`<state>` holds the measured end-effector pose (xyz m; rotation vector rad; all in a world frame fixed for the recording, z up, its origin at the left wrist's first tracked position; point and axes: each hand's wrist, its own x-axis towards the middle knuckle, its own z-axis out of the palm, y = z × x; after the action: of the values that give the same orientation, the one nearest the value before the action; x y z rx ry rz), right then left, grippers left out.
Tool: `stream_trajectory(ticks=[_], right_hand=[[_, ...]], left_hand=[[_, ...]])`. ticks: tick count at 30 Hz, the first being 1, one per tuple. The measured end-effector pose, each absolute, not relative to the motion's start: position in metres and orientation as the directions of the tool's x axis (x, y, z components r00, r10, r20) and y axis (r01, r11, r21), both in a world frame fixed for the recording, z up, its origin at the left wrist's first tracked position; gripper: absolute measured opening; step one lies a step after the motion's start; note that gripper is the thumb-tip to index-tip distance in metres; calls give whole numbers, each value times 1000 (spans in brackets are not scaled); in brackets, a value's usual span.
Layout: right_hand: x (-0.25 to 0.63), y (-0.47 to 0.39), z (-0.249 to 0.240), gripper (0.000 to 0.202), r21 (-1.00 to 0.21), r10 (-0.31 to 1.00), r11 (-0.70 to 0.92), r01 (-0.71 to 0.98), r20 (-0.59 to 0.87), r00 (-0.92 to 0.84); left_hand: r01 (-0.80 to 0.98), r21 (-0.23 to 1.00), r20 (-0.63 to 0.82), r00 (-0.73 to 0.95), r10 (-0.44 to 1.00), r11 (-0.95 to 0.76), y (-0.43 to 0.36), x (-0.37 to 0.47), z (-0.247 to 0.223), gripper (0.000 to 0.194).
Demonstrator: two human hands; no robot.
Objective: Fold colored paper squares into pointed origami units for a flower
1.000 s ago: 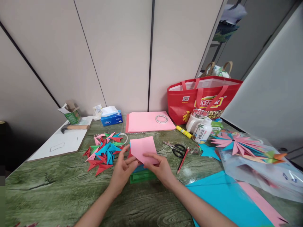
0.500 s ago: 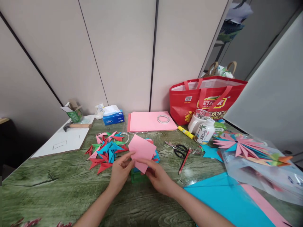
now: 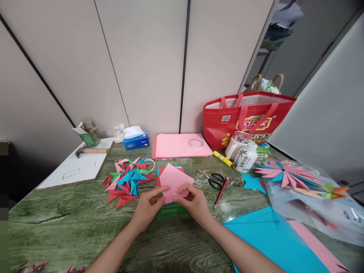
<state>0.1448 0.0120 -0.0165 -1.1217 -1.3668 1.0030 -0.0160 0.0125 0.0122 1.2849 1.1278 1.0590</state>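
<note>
A pink sheet of paper (image 3: 175, 181) with angled edges is held up in front of me. My left hand (image 3: 149, 203) pinches its lower left edge between thumb and fingers. At the lower right edge, my right hand (image 3: 193, 201) grips the same sheet with thumb and bent fingers. Beneath it, a stack of red and blue paper pieces (image 3: 158, 181) shows in part, on a green box or tray (image 3: 172, 211). Left of the hands lies a pile of folded paper pieces (image 3: 131, 180) in red, pink, blue and green.
Black-handled scissors (image 3: 215, 180) and a red pencil (image 3: 221, 193) lie right of the hands. Behind are pink sheets (image 3: 173, 146), a glue stick (image 3: 222, 159), a white bottle (image 3: 245, 159) and a red bag (image 3: 218, 121). A blue sheet (image 3: 270, 239) covers the front right; a hammer (image 3: 93, 151) lies left.
The pink sheet has turned and moved slightly right. My right hand has shifted from beneath its lower corner to its right edge, fingers now bent over it.
</note>
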Motion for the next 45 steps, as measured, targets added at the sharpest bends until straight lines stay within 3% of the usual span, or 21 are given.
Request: stream_trajectory(ticks=[6,11,24,28,34,45], right_hand=[[146,13,-18,24,-980,980,183,82,188,65],[145,12,-17,25,-977,970,181,115,196,143],[142,10,-17,19,-981,976,186,47,190,102],[143,11,-20,18,-974,969,213,82,221,110],[145,12,-19,11,-945,958,278,174,286,24],[141,12,-25,22,-973,974,228,45,227,-23]], left_hand=[[57,998,-50,173,984,41,8,-12,10,31],[-49,989,-132,146,980,140,6,-8,2,39],[19,997,-72,180,981,70,5,-7,2,29],[89,996,-38,206,978,20,5,-8,1,26],[18,996,-86,182,980,84,7,-10,-4,30],[50,997,-60,163,985,53,9,-10,-5,31]])
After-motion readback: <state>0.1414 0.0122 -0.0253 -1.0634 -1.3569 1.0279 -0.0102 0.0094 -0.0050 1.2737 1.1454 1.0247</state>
